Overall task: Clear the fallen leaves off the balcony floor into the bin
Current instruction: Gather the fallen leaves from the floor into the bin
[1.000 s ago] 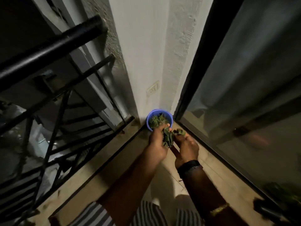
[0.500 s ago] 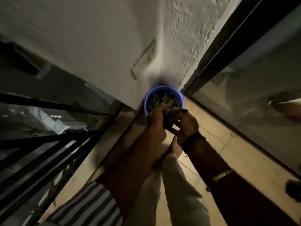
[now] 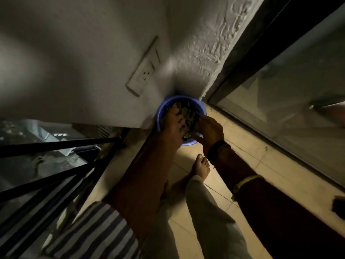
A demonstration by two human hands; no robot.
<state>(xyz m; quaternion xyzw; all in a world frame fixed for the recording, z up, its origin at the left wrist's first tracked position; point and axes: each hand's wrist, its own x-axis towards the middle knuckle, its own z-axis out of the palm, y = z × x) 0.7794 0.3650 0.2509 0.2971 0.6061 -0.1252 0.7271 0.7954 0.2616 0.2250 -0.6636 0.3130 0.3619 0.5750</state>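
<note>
A blue round bin (image 3: 201, 105) stands on the tiled floor in the corner between the white wall and the sliding door. Green leaves (image 3: 189, 113) fill it. Both my hands are over its mouth. My left hand (image 3: 172, 126) has its fingers stretched flat along the left side of a clump of leaves (image 3: 187, 134). My right hand (image 3: 210, 130), with a dark band on the wrist, cups the same clump from the right. The clump is pressed between the two hands just above the bin's near rim.
A black metal railing (image 3: 61, 144) runs along the left, past a raised ledge (image 3: 119, 165). A wall socket (image 3: 142, 72) sits above the bin. The glass door (image 3: 291, 109) closes off the right. My bare foot (image 3: 201, 168) stands just behind the bin. A dark object (image 3: 338, 205) lies at the right edge.
The view has come closer and tilted down. Both hands have carried the clump of leaves forward, from in front of the bin to over its mouth.
</note>
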